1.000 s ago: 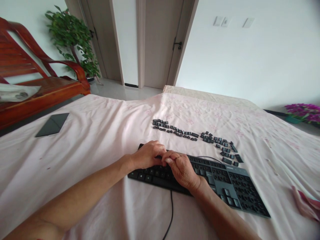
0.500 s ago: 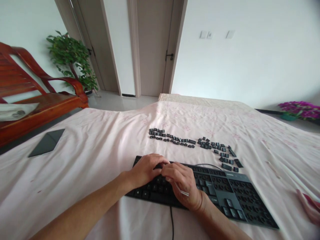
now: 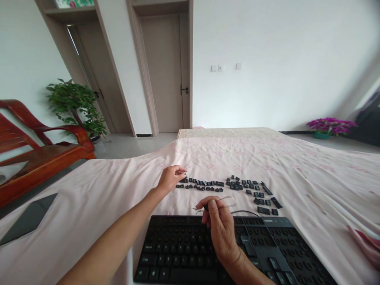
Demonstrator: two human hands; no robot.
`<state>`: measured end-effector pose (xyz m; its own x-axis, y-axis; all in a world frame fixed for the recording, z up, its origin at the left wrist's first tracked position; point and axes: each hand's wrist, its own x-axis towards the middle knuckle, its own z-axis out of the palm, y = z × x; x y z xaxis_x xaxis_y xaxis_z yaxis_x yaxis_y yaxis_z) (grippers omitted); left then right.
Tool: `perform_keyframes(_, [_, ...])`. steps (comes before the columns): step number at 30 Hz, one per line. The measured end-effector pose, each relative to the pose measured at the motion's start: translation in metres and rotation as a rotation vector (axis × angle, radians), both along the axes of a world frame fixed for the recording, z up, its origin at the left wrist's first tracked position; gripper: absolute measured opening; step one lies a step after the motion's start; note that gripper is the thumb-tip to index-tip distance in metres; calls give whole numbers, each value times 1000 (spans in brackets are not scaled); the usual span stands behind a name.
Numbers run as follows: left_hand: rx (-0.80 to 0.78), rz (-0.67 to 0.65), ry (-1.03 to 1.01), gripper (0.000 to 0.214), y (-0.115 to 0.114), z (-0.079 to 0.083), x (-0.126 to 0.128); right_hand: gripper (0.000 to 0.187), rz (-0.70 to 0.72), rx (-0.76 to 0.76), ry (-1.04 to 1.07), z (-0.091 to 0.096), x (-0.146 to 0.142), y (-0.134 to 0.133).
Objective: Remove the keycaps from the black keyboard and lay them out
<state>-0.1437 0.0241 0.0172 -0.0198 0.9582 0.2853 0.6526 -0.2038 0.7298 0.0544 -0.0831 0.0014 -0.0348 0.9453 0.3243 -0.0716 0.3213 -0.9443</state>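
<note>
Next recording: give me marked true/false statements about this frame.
1. The right hand holds a wire tool. True.
2. A dark flat device lies on the cloth, left of the keyboard. True.
3. The left hand rests on the keyboard. False: that hand is at the loose keycaps.
4. Every keyboard key has its cap. False: many at the right end have none.
5. The purple flowers stand on the cloth. False: they are near the wall.
</note>
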Motion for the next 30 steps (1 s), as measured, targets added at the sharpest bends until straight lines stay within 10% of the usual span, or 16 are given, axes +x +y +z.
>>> perform_keyframes(10, [-101,0,258,22,68,-17,6,41,71,-37,-19,-2,3,1])
perform_keyframes(30, [-121,-85,299,21,64,-16,8,39,167,-33,13,9,6,-2])
